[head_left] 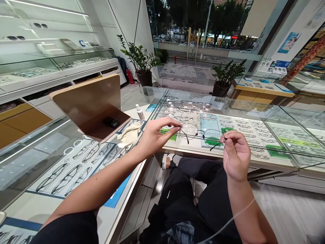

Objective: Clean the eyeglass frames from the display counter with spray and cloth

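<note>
A pair of thin, round wire-framed glasses (197, 133) is held up between my hands, above the front edge of the glass display case. My left hand (159, 134) pinches the frame's left end near the hinge with thumb and fingertips. At the right end, my right hand (236, 149) grips the other hinge area between thumb and index finger. Both dark temple tips hang below the lenses. Left of my left hand, a cream cloth (130, 134) lies crumpled on the counter, with a small white bottle (139, 112) behind it.
Rows of eyeglasses fill the glass case (228, 101) ahead and the case at left. A mirror with a wooden edge (118, 91) leans open on the left counter. Potted plants (144, 78) stand beyond. My legs are below the case.
</note>
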`<state>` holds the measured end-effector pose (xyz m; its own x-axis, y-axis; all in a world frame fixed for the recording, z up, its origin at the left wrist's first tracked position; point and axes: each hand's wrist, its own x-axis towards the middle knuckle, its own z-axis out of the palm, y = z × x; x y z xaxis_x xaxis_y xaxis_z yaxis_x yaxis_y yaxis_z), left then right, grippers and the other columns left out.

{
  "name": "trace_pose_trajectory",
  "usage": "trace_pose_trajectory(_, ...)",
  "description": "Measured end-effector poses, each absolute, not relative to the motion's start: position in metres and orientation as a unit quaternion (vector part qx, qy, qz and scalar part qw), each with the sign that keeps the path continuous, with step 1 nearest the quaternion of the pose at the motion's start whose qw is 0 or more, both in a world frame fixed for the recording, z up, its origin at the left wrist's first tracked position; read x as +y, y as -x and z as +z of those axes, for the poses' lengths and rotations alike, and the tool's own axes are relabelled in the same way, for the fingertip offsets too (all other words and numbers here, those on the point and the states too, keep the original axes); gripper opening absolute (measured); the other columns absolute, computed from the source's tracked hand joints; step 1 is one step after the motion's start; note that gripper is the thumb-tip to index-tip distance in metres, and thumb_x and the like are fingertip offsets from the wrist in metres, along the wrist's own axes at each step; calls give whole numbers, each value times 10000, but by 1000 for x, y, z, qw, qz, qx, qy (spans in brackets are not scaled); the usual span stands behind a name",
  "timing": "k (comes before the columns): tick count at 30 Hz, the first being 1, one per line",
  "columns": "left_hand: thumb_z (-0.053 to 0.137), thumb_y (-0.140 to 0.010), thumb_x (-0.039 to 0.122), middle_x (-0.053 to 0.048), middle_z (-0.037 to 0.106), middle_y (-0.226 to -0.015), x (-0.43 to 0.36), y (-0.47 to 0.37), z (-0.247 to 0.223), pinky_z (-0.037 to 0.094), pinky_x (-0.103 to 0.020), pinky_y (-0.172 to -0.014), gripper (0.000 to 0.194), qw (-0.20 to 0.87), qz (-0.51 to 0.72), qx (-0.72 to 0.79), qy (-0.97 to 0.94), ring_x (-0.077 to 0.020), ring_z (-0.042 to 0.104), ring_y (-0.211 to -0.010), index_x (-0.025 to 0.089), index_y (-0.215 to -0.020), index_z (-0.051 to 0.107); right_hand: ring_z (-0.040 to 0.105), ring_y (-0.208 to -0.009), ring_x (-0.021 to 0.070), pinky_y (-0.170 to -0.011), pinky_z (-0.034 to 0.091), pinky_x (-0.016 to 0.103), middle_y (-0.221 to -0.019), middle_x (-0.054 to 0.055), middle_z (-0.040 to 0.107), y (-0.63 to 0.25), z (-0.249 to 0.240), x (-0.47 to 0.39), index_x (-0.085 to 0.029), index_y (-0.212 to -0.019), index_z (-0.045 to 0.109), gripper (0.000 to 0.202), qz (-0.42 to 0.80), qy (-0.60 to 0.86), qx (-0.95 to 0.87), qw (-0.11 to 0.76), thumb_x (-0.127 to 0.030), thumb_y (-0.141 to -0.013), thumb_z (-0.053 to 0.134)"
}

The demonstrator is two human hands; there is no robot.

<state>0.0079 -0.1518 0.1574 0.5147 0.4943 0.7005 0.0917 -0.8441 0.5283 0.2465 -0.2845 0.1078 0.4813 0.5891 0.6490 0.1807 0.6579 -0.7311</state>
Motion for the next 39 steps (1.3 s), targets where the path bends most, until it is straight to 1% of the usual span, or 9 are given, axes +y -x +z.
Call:
trace_pose_trajectory(6, 748, -974, 255, -50, 813, -924, -151, -8, 156, 591, -283, -803, 70, 204, 472, 164, -842, -165, 767, -851, 196, -968, 787, 572, -825, 177, -768, 458, 343, -902, 24, 591, -247, 107, -285, -256, -946, 716, 82, 129, 398, -495, 761, -328, -967, 748)
trace_pose_trajectory(11, 762, -962, 234, -48, 813, -923, -154, -8, 158, 600, -283, -788, 43, 182, 484, 147, -843, -163, 768, -844, 197, -972, 781, 587, -829, 177, -768, 471, 342, -905, 21, 593, -250, 105, -283, -259, -953, 714, 104, 141, 408, -487, 759, -357, -980, 733)
trace_pose_trajectory(16, 758, -967, 250, -50, 812, -914, -155, -8, 159, 615, -292, -787, 54, 169, 490, 144, -843, -163, 768, -833, 199, -967, 777, 606, -855, 169, -781, 475, 329, -930, 22, 609, -253, 103, -281, -261, -984, 727, 70, 152, 403, -483, 762, -331, -987, 726)
trace_pose_trajectory(21, 761, -962, 227, -47, 810, -906, -157, -9, 159, 614, -280, -778, 33, 162, 498, 133, -842, -154, 765, -822, 196, -963, 774, 617, -857, 174, -783, 484, 333, -936, 20, 617, -254, 101, -280, -264, -978, 723, 103, 149, 415, -476, 761, -366, -981, 735)
trace_pose_trajectory(28, 767, -956, 226, -48, 814, -902, -160, -9, 160, 615, -276, -782, 31, 161, 508, 126, -837, -156, 770, -819, 196, -960, 774, 618, -862, 166, -797, 481, 323, -935, 14, 622, -256, 101, -279, -259, -977, 727, 113, 172, 419, -466, 760, -372, -980, 738)
trace_pose_trajectory(31, 768, -958, 248, -50, 816, -903, -161, -10, 160, 620, -280, -780, 48, 167, 506, 129, -837, -158, 771, -818, 202, -962, 779, 615, -855, 163, -800, 483, 320, -927, 10, 625, -256, 101, -278, -258, -971, 727, 126, 180, 422, -457, 762, -382, -974, 745)
trace_pose_trajectory(35, 766, -964, 315, -56, 817, -895, -162, -10, 160, 626, -292, -767, 111, 173, 499, 139, -838, -167, 773, -806, 206, -955, 787, 612, -858, 160, -810, 489, 315, -916, 9, 631, -257, 100, -278, -255, -963, 724, 146, 194, 430, -443, 762, -400, -971, 747)
trace_pose_trajectory(39, 769, -963, 335, -60, 814, -880, -162, -10, 160, 619, -287, -757, 138, 172, 500, 142, -837, -165, 767, -792, 200, -944, 789, 610, -857, 164, -795, 493, 313, -903, 10, 635, -258, 98, -278, -252, -964, 719, 177, 198, 448, -434, 756, -428, -973, 738)
